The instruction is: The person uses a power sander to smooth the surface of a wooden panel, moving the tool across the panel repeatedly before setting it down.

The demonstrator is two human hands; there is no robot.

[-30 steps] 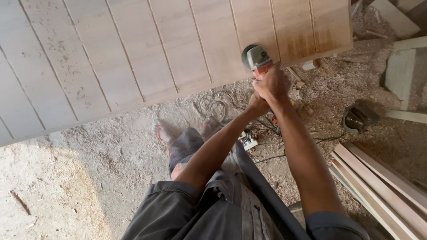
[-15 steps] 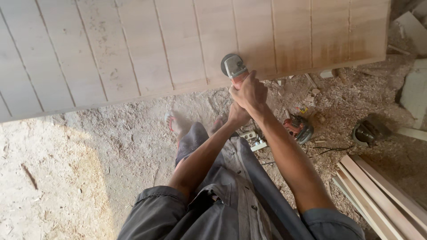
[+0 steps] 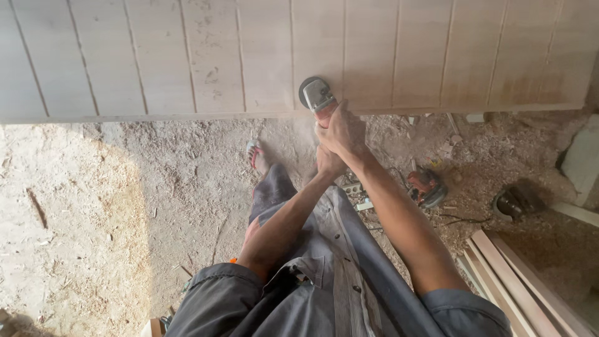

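A wide panel of pale wooden planks [image 3: 206, 56] lies across the top of the view. An angle grinder [image 3: 316, 95] with a round disc rests on the panel's near edge. My right hand [image 3: 340, 130] grips the grinder's body from behind. My left hand [image 3: 327, 162] sits just below it, closed around the rear of the tool, mostly hidden by the right hand. Both forearms reach forward over my grey shirt and trousers. One foot in a sandal [image 3: 256, 155] stands on the dusty ground below the panel.
Sawdust and wood shavings cover the dirt floor. A red power tool [image 3: 426, 187] and a dark tool [image 3: 515, 201] lie at the right with cables. Long wooden boards [image 3: 518, 287] lie stacked at the lower right. A pale block [image 3: 580, 159] stands at the far right.
The grinder and both hands have slid leftward along the panel's near edge, and the view has shifted with them, so more tools show at the right.
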